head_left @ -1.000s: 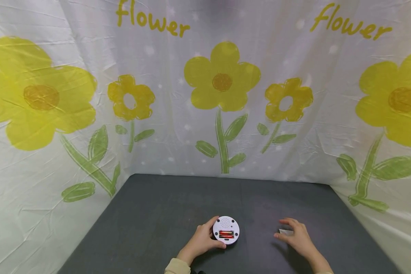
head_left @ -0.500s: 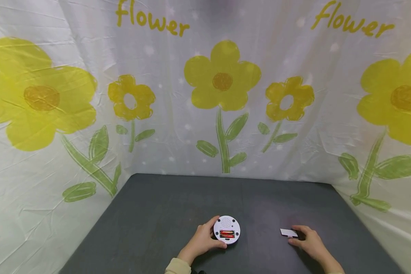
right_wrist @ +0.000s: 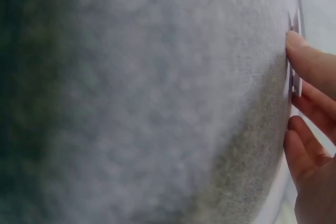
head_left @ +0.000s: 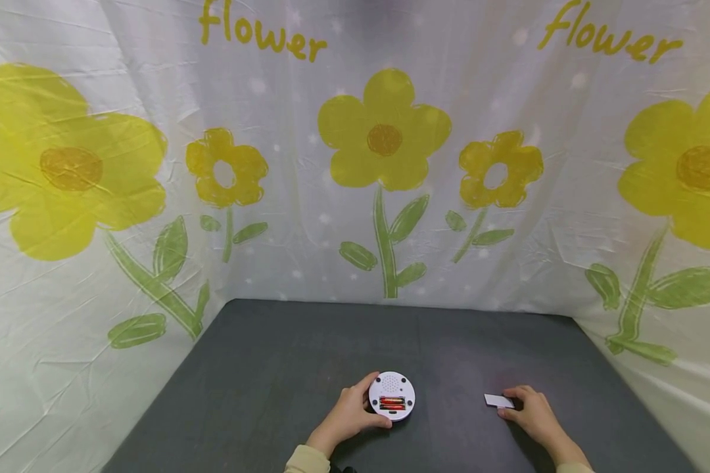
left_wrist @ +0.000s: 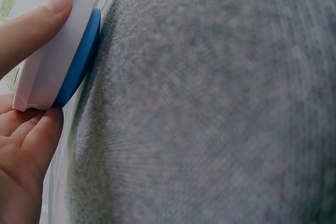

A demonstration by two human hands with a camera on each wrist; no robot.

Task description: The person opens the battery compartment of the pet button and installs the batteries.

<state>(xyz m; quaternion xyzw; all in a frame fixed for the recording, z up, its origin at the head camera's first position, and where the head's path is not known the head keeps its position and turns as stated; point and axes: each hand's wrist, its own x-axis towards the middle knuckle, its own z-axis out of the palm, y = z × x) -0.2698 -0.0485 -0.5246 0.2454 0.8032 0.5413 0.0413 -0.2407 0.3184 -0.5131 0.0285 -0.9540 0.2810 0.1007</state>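
Note:
My left hand (head_left: 348, 412) grips a round white device (head_left: 392, 383) by its left side, thumb at the near edge and fingers at the far edge. Its underside faces up, with dark round feet, a dotted speaker grille and an uncovered compartment where red batteries (head_left: 392, 404) lie side by side. A blue band (left_wrist: 81, 61) on its lower side shows in the left wrist view. Off to the right, my right hand (head_left: 534, 415) pinches the right end of a small white battery cover (head_left: 496, 401) between thumb and fingers. In the right wrist view this cover (right_wrist: 297, 77) appears edge-on, low over the table.
Both hands work over the near half of a dark grey table (head_left: 307, 341). A pale curtain (head_left: 296, 256) with yellow flowers hangs along its back and sides. A small black object (head_left: 349, 470) shows at the bottom edge beside the left sleeve.
My right hand has shifted right from over the battery cover to its right end and now pinches it, leaving most of it exposed. My left hand and the device stay put.

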